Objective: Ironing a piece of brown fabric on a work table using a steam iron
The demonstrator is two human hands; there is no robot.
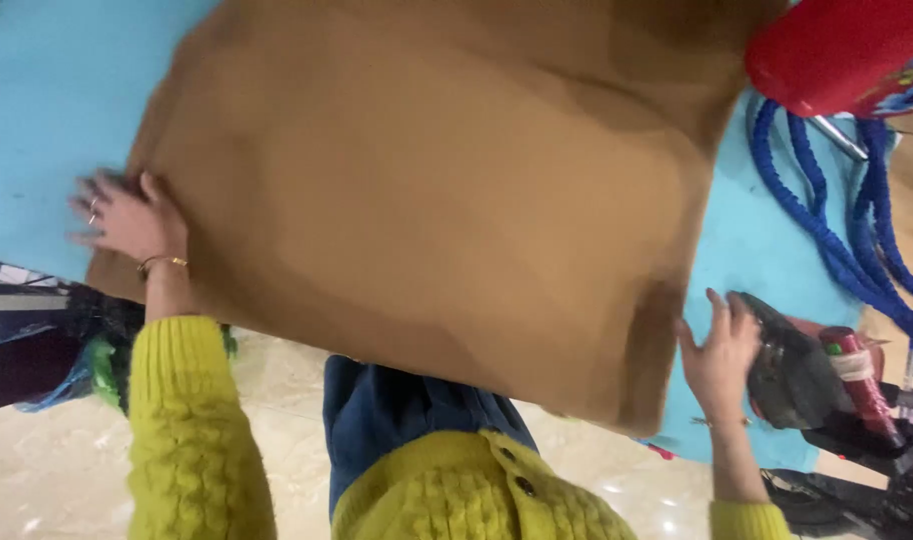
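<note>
A big cloth lies flat on the table. The left hand rests on the cloth's left edge, and the right hand is just beside its right edge. A rope lies on the table to the right, behind the iron.

Blue rope coiled on light-blue table, red bag above, dark iron nr right edge.

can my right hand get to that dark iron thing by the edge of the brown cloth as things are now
Probably yes. Your right hand is open at the lower right edge of the brown cloth, and the dark iron lies right beside it on the blue table. Nothing sits between them; the fingers look almost against it.
</note>
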